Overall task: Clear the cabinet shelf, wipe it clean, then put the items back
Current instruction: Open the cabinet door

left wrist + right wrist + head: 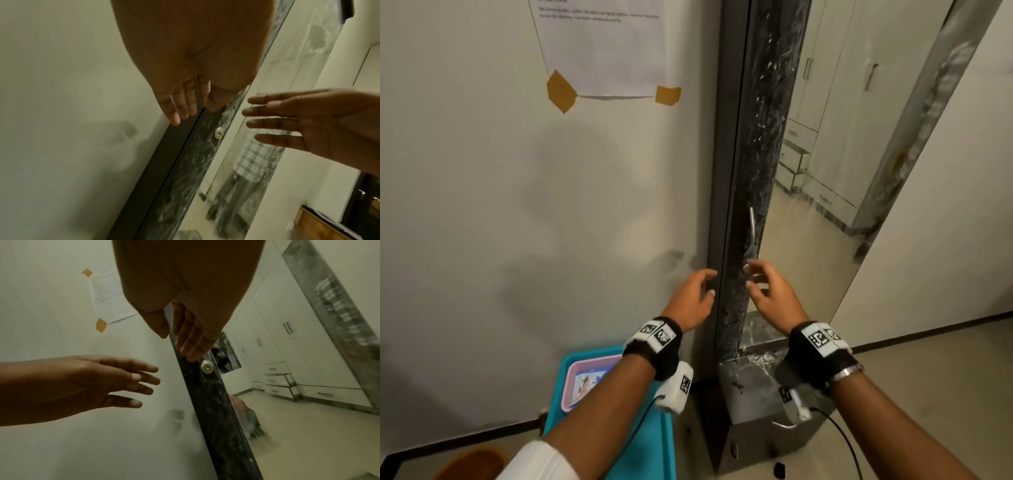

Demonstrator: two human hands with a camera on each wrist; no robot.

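Cabinet door (743, 192) stands closed, its round lock (746, 268) between both hands. Left hand (693, 298) and right hand (774, 294) reach toward it, fingers spread, holding nothing.

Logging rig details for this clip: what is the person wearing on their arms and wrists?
Each wrist carries a black band with white blocks printed with black square code markers, and a white camera unit hangs below with a thin black cable. The right wrist also has a silver bracelet. A white sleeve shows on the left arm. Both hands are bare.

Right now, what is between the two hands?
In the head view, the dark marbled door edge with its round lock stands between the left hand and right hand.
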